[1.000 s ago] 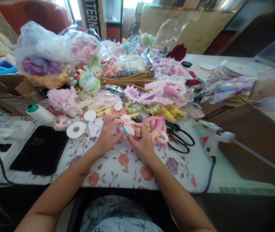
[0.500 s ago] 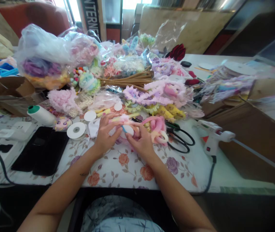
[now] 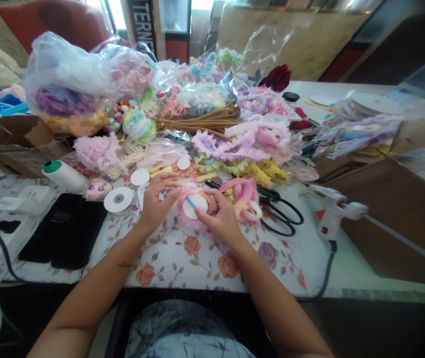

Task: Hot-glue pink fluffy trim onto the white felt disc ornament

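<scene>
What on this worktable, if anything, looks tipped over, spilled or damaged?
The thread cone lies on its side behind the black phones; that looks slightly odd, since such cones usually stand upright. Nothing is visibly spilled or damaged, and what shows of the white disc at the right hand looks whole.
</scene>
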`<state>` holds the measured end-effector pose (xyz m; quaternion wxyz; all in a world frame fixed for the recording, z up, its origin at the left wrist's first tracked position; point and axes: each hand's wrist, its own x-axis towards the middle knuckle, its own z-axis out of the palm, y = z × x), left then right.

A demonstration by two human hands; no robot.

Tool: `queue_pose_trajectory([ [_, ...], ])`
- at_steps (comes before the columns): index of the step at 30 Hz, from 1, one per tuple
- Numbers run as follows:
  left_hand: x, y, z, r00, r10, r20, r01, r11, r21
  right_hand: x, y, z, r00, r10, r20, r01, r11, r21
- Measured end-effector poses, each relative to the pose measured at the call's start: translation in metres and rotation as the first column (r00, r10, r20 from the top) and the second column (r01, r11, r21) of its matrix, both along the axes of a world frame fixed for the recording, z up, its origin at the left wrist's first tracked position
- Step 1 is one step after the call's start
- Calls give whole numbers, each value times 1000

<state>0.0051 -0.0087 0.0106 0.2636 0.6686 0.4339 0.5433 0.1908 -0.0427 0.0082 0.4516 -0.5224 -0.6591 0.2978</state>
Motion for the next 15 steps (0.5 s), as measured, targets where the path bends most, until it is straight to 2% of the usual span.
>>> queue_pose_trajectory([
  [4, -4, 4, 1, 995, -93, -37, 90, 994, -65, 1, -2, 1, 999, 27, -17, -27, 999, -31],
  [8, -5, 5, 1, 988, -135, -76, 126, 986, -106, 2, -3, 2, 1000, 18, -13, -19, 998, -54],
  [15, -11, 10, 3, 972, -212, -104, 200, 973, -116, 1, -3, 1, 999, 42, 23, -42, 999, 3],
])
